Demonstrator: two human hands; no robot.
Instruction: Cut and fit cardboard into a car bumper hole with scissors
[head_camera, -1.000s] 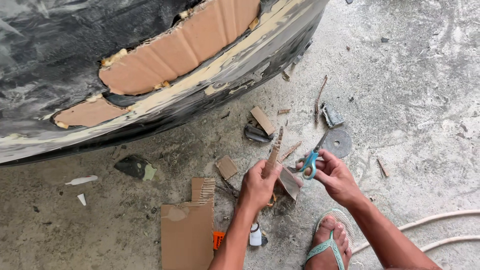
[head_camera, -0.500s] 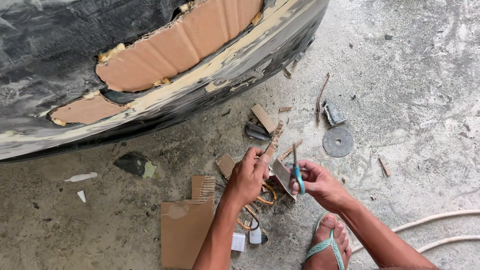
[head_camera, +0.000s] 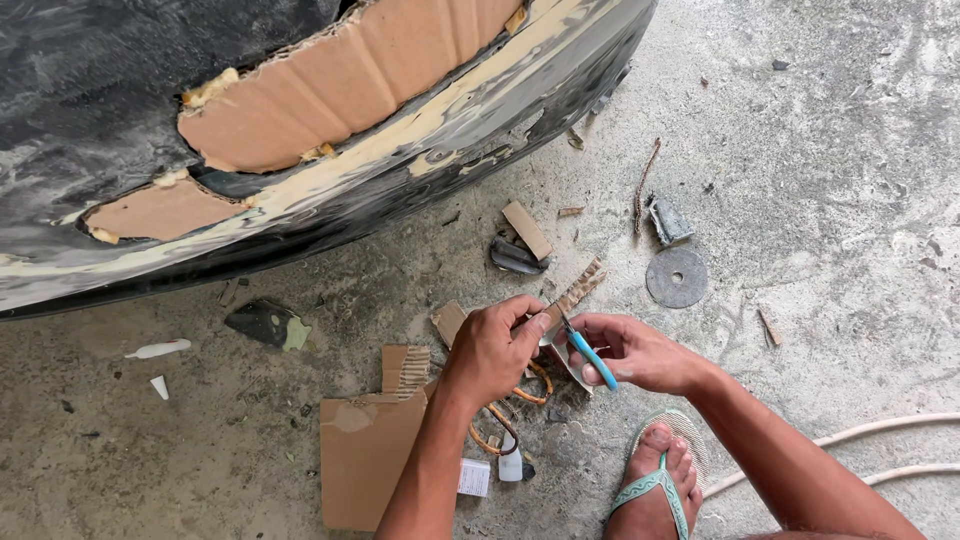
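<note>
Just below the centre of the frame, a narrow strip of brown corrugated cardboard (head_camera: 575, 292) slants up to the right, its upper end ragged with the fluted ribs showing. Its lower end is pinched in the left hand (head_camera: 495, 345), thumb and forefinger closed around it. A pair of scissors (head_camera: 587, 352) with bright blue handles sits in the right hand (head_camera: 632, 352), just right of centre; the handles point down to the right, and the short metal blades reach up to the left to meet the strip's lower part. Whether the blades are parted cannot be told. Both things are held off the concrete floor.
</note>
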